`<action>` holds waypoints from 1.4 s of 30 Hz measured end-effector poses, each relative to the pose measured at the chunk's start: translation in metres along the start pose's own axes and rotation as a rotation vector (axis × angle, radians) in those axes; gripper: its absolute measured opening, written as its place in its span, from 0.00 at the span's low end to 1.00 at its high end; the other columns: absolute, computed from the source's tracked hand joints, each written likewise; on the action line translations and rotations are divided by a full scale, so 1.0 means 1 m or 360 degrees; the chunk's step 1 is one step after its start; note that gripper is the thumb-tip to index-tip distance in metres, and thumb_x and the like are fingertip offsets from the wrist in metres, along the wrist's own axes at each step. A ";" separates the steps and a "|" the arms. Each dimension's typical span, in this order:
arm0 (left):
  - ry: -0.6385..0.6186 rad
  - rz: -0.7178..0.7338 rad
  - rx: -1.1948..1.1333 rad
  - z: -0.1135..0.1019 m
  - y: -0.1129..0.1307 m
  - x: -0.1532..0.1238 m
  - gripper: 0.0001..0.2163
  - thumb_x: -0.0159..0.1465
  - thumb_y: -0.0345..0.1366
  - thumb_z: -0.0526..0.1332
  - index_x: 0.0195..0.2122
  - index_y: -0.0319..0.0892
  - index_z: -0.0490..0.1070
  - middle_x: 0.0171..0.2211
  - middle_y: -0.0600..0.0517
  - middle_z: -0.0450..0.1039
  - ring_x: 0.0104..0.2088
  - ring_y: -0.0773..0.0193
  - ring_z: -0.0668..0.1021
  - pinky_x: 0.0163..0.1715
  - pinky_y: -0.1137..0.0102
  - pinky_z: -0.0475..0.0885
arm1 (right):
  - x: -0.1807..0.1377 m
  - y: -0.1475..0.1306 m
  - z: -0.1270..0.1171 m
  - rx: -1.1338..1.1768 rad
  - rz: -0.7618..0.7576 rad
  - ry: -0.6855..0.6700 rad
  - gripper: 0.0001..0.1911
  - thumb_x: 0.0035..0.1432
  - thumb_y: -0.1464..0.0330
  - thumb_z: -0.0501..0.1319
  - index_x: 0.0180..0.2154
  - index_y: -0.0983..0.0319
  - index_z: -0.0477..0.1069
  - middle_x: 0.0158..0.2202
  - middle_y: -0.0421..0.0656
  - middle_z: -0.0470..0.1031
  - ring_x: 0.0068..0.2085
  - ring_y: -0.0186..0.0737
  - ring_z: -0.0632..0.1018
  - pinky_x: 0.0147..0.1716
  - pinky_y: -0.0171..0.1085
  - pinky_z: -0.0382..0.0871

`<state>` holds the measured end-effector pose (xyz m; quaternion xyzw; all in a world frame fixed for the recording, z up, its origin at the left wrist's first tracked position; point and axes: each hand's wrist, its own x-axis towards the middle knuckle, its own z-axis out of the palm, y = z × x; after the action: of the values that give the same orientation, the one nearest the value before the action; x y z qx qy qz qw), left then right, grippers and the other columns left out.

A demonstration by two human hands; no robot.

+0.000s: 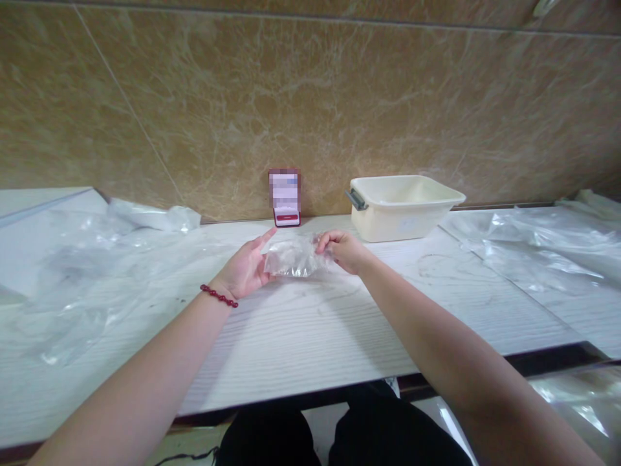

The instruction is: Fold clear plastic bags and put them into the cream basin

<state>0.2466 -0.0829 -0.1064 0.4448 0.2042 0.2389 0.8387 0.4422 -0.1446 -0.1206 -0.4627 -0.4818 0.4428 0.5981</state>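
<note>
A crinkled clear plastic bag (294, 257) is stretched between my two hands above the white wood-grain table. My right hand (339, 249) pinches the bag's right end between thumb and bent fingers. At its left end is my left hand (246, 266), thumb stretched out and away from the fingers, with a dark red bead bracelet on the wrist. Some left fingertips are partly hidden by the bag's edge. Whether anything lies inside the bag, I cannot tell.
Against the marbled wall leans a phone (287, 197) with a blurred screen. A cream plastic tub (398, 220) with a grey handle stands to its right. Loose clear plastic bags spread over the left (97, 259) and the right (538, 243) of the table.
</note>
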 end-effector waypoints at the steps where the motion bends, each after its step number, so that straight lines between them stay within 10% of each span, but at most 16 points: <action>1: 0.0051 -0.0050 0.0005 -0.001 -0.002 0.002 0.17 0.58 0.39 0.50 0.48 0.43 0.60 0.37 0.47 0.70 0.33 0.63 0.74 0.29 0.68 0.70 | 0.000 0.000 0.000 -0.0016 -0.0017 -0.0003 0.11 0.33 0.80 0.47 0.13 0.65 0.65 0.24 0.40 0.68 0.27 0.30 0.68 0.23 0.28 0.57; 7: 0.0038 -0.0325 -0.0037 -0.006 -0.013 0.009 0.13 0.58 0.40 0.51 0.40 0.39 0.66 0.35 0.46 0.72 0.27 0.67 0.74 0.23 0.74 0.70 | 0.001 0.001 -0.001 -0.0129 -0.0089 0.0048 0.11 0.33 0.79 0.48 0.13 0.64 0.67 0.33 0.41 0.67 0.32 0.31 0.68 0.26 0.30 0.60; 16: 0.0145 -0.0116 0.0070 0.001 -0.016 0.007 0.06 0.57 0.30 0.55 0.35 0.39 0.68 0.40 0.47 0.70 0.37 0.62 0.74 0.38 0.63 0.70 | 0.002 0.002 -0.001 -0.0092 -0.0244 0.0015 0.04 0.38 0.76 0.56 0.21 0.63 0.63 0.33 0.38 0.67 0.37 0.30 0.68 0.38 0.33 0.60; 28: 0.0315 0.0221 0.0038 0.005 -0.012 0.008 0.08 0.57 0.26 0.53 0.35 0.40 0.68 0.39 0.50 0.70 0.37 0.64 0.74 0.39 0.63 0.70 | -0.003 0.000 0.001 0.0106 0.0685 -0.0048 0.09 0.50 0.65 0.55 0.34 0.60 0.58 0.31 0.41 0.68 0.27 0.30 0.73 0.28 0.34 0.67; 42: 0.0212 0.0188 0.0175 0.001 -0.016 0.009 0.09 0.54 0.23 0.56 0.35 0.37 0.69 0.39 0.48 0.70 0.38 0.66 0.73 0.40 0.70 0.69 | 0.000 0.000 0.001 -0.0230 0.0308 0.0216 0.18 0.44 0.74 0.58 0.39 0.61 0.56 0.21 0.36 0.69 0.23 0.28 0.71 0.22 0.28 0.64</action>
<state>0.2583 -0.0864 -0.1207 0.4845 0.2457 0.3054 0.7821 0.4408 -0.1445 -0.1206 -0.5777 -0.4240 0.4302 0.5490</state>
